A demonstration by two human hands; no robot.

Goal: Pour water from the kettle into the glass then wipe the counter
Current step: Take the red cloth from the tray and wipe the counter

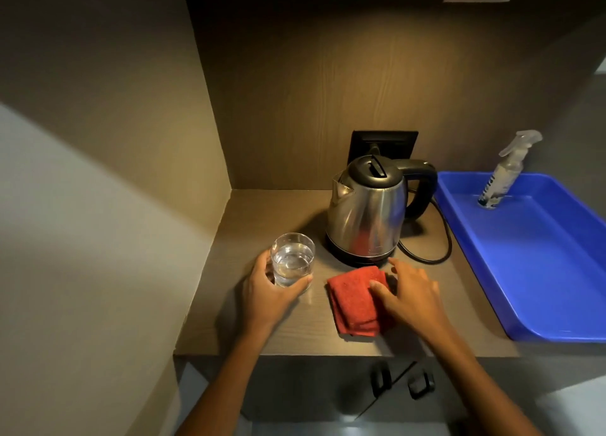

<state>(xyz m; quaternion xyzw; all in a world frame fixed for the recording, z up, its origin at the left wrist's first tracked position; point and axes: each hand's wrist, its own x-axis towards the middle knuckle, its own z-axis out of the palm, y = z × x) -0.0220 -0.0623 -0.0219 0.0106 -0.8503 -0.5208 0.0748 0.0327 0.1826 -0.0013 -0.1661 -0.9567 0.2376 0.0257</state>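
Brown wood-grain desk [295, 334] in a recess. Centre: steel kettle [367, 209], conical and brushed, with a black lid and black handle, upright on its black base; a black cord [439, 235] loops at its right. Lower centre-left: clear cylindrical glass [292, 260], about half full of water, upright on the desk; the left hand [272, 294] has its grip wrapped around the glass. Lower centre: folded red cloth [357, 299], nubbly in texture, flat on the desk just before the kettle; the right hand [410, 291] presses on its right edge, fingers spread. Right: glossy blue plastic tray [541, 271] holding a clear spray bottle [505, 173].
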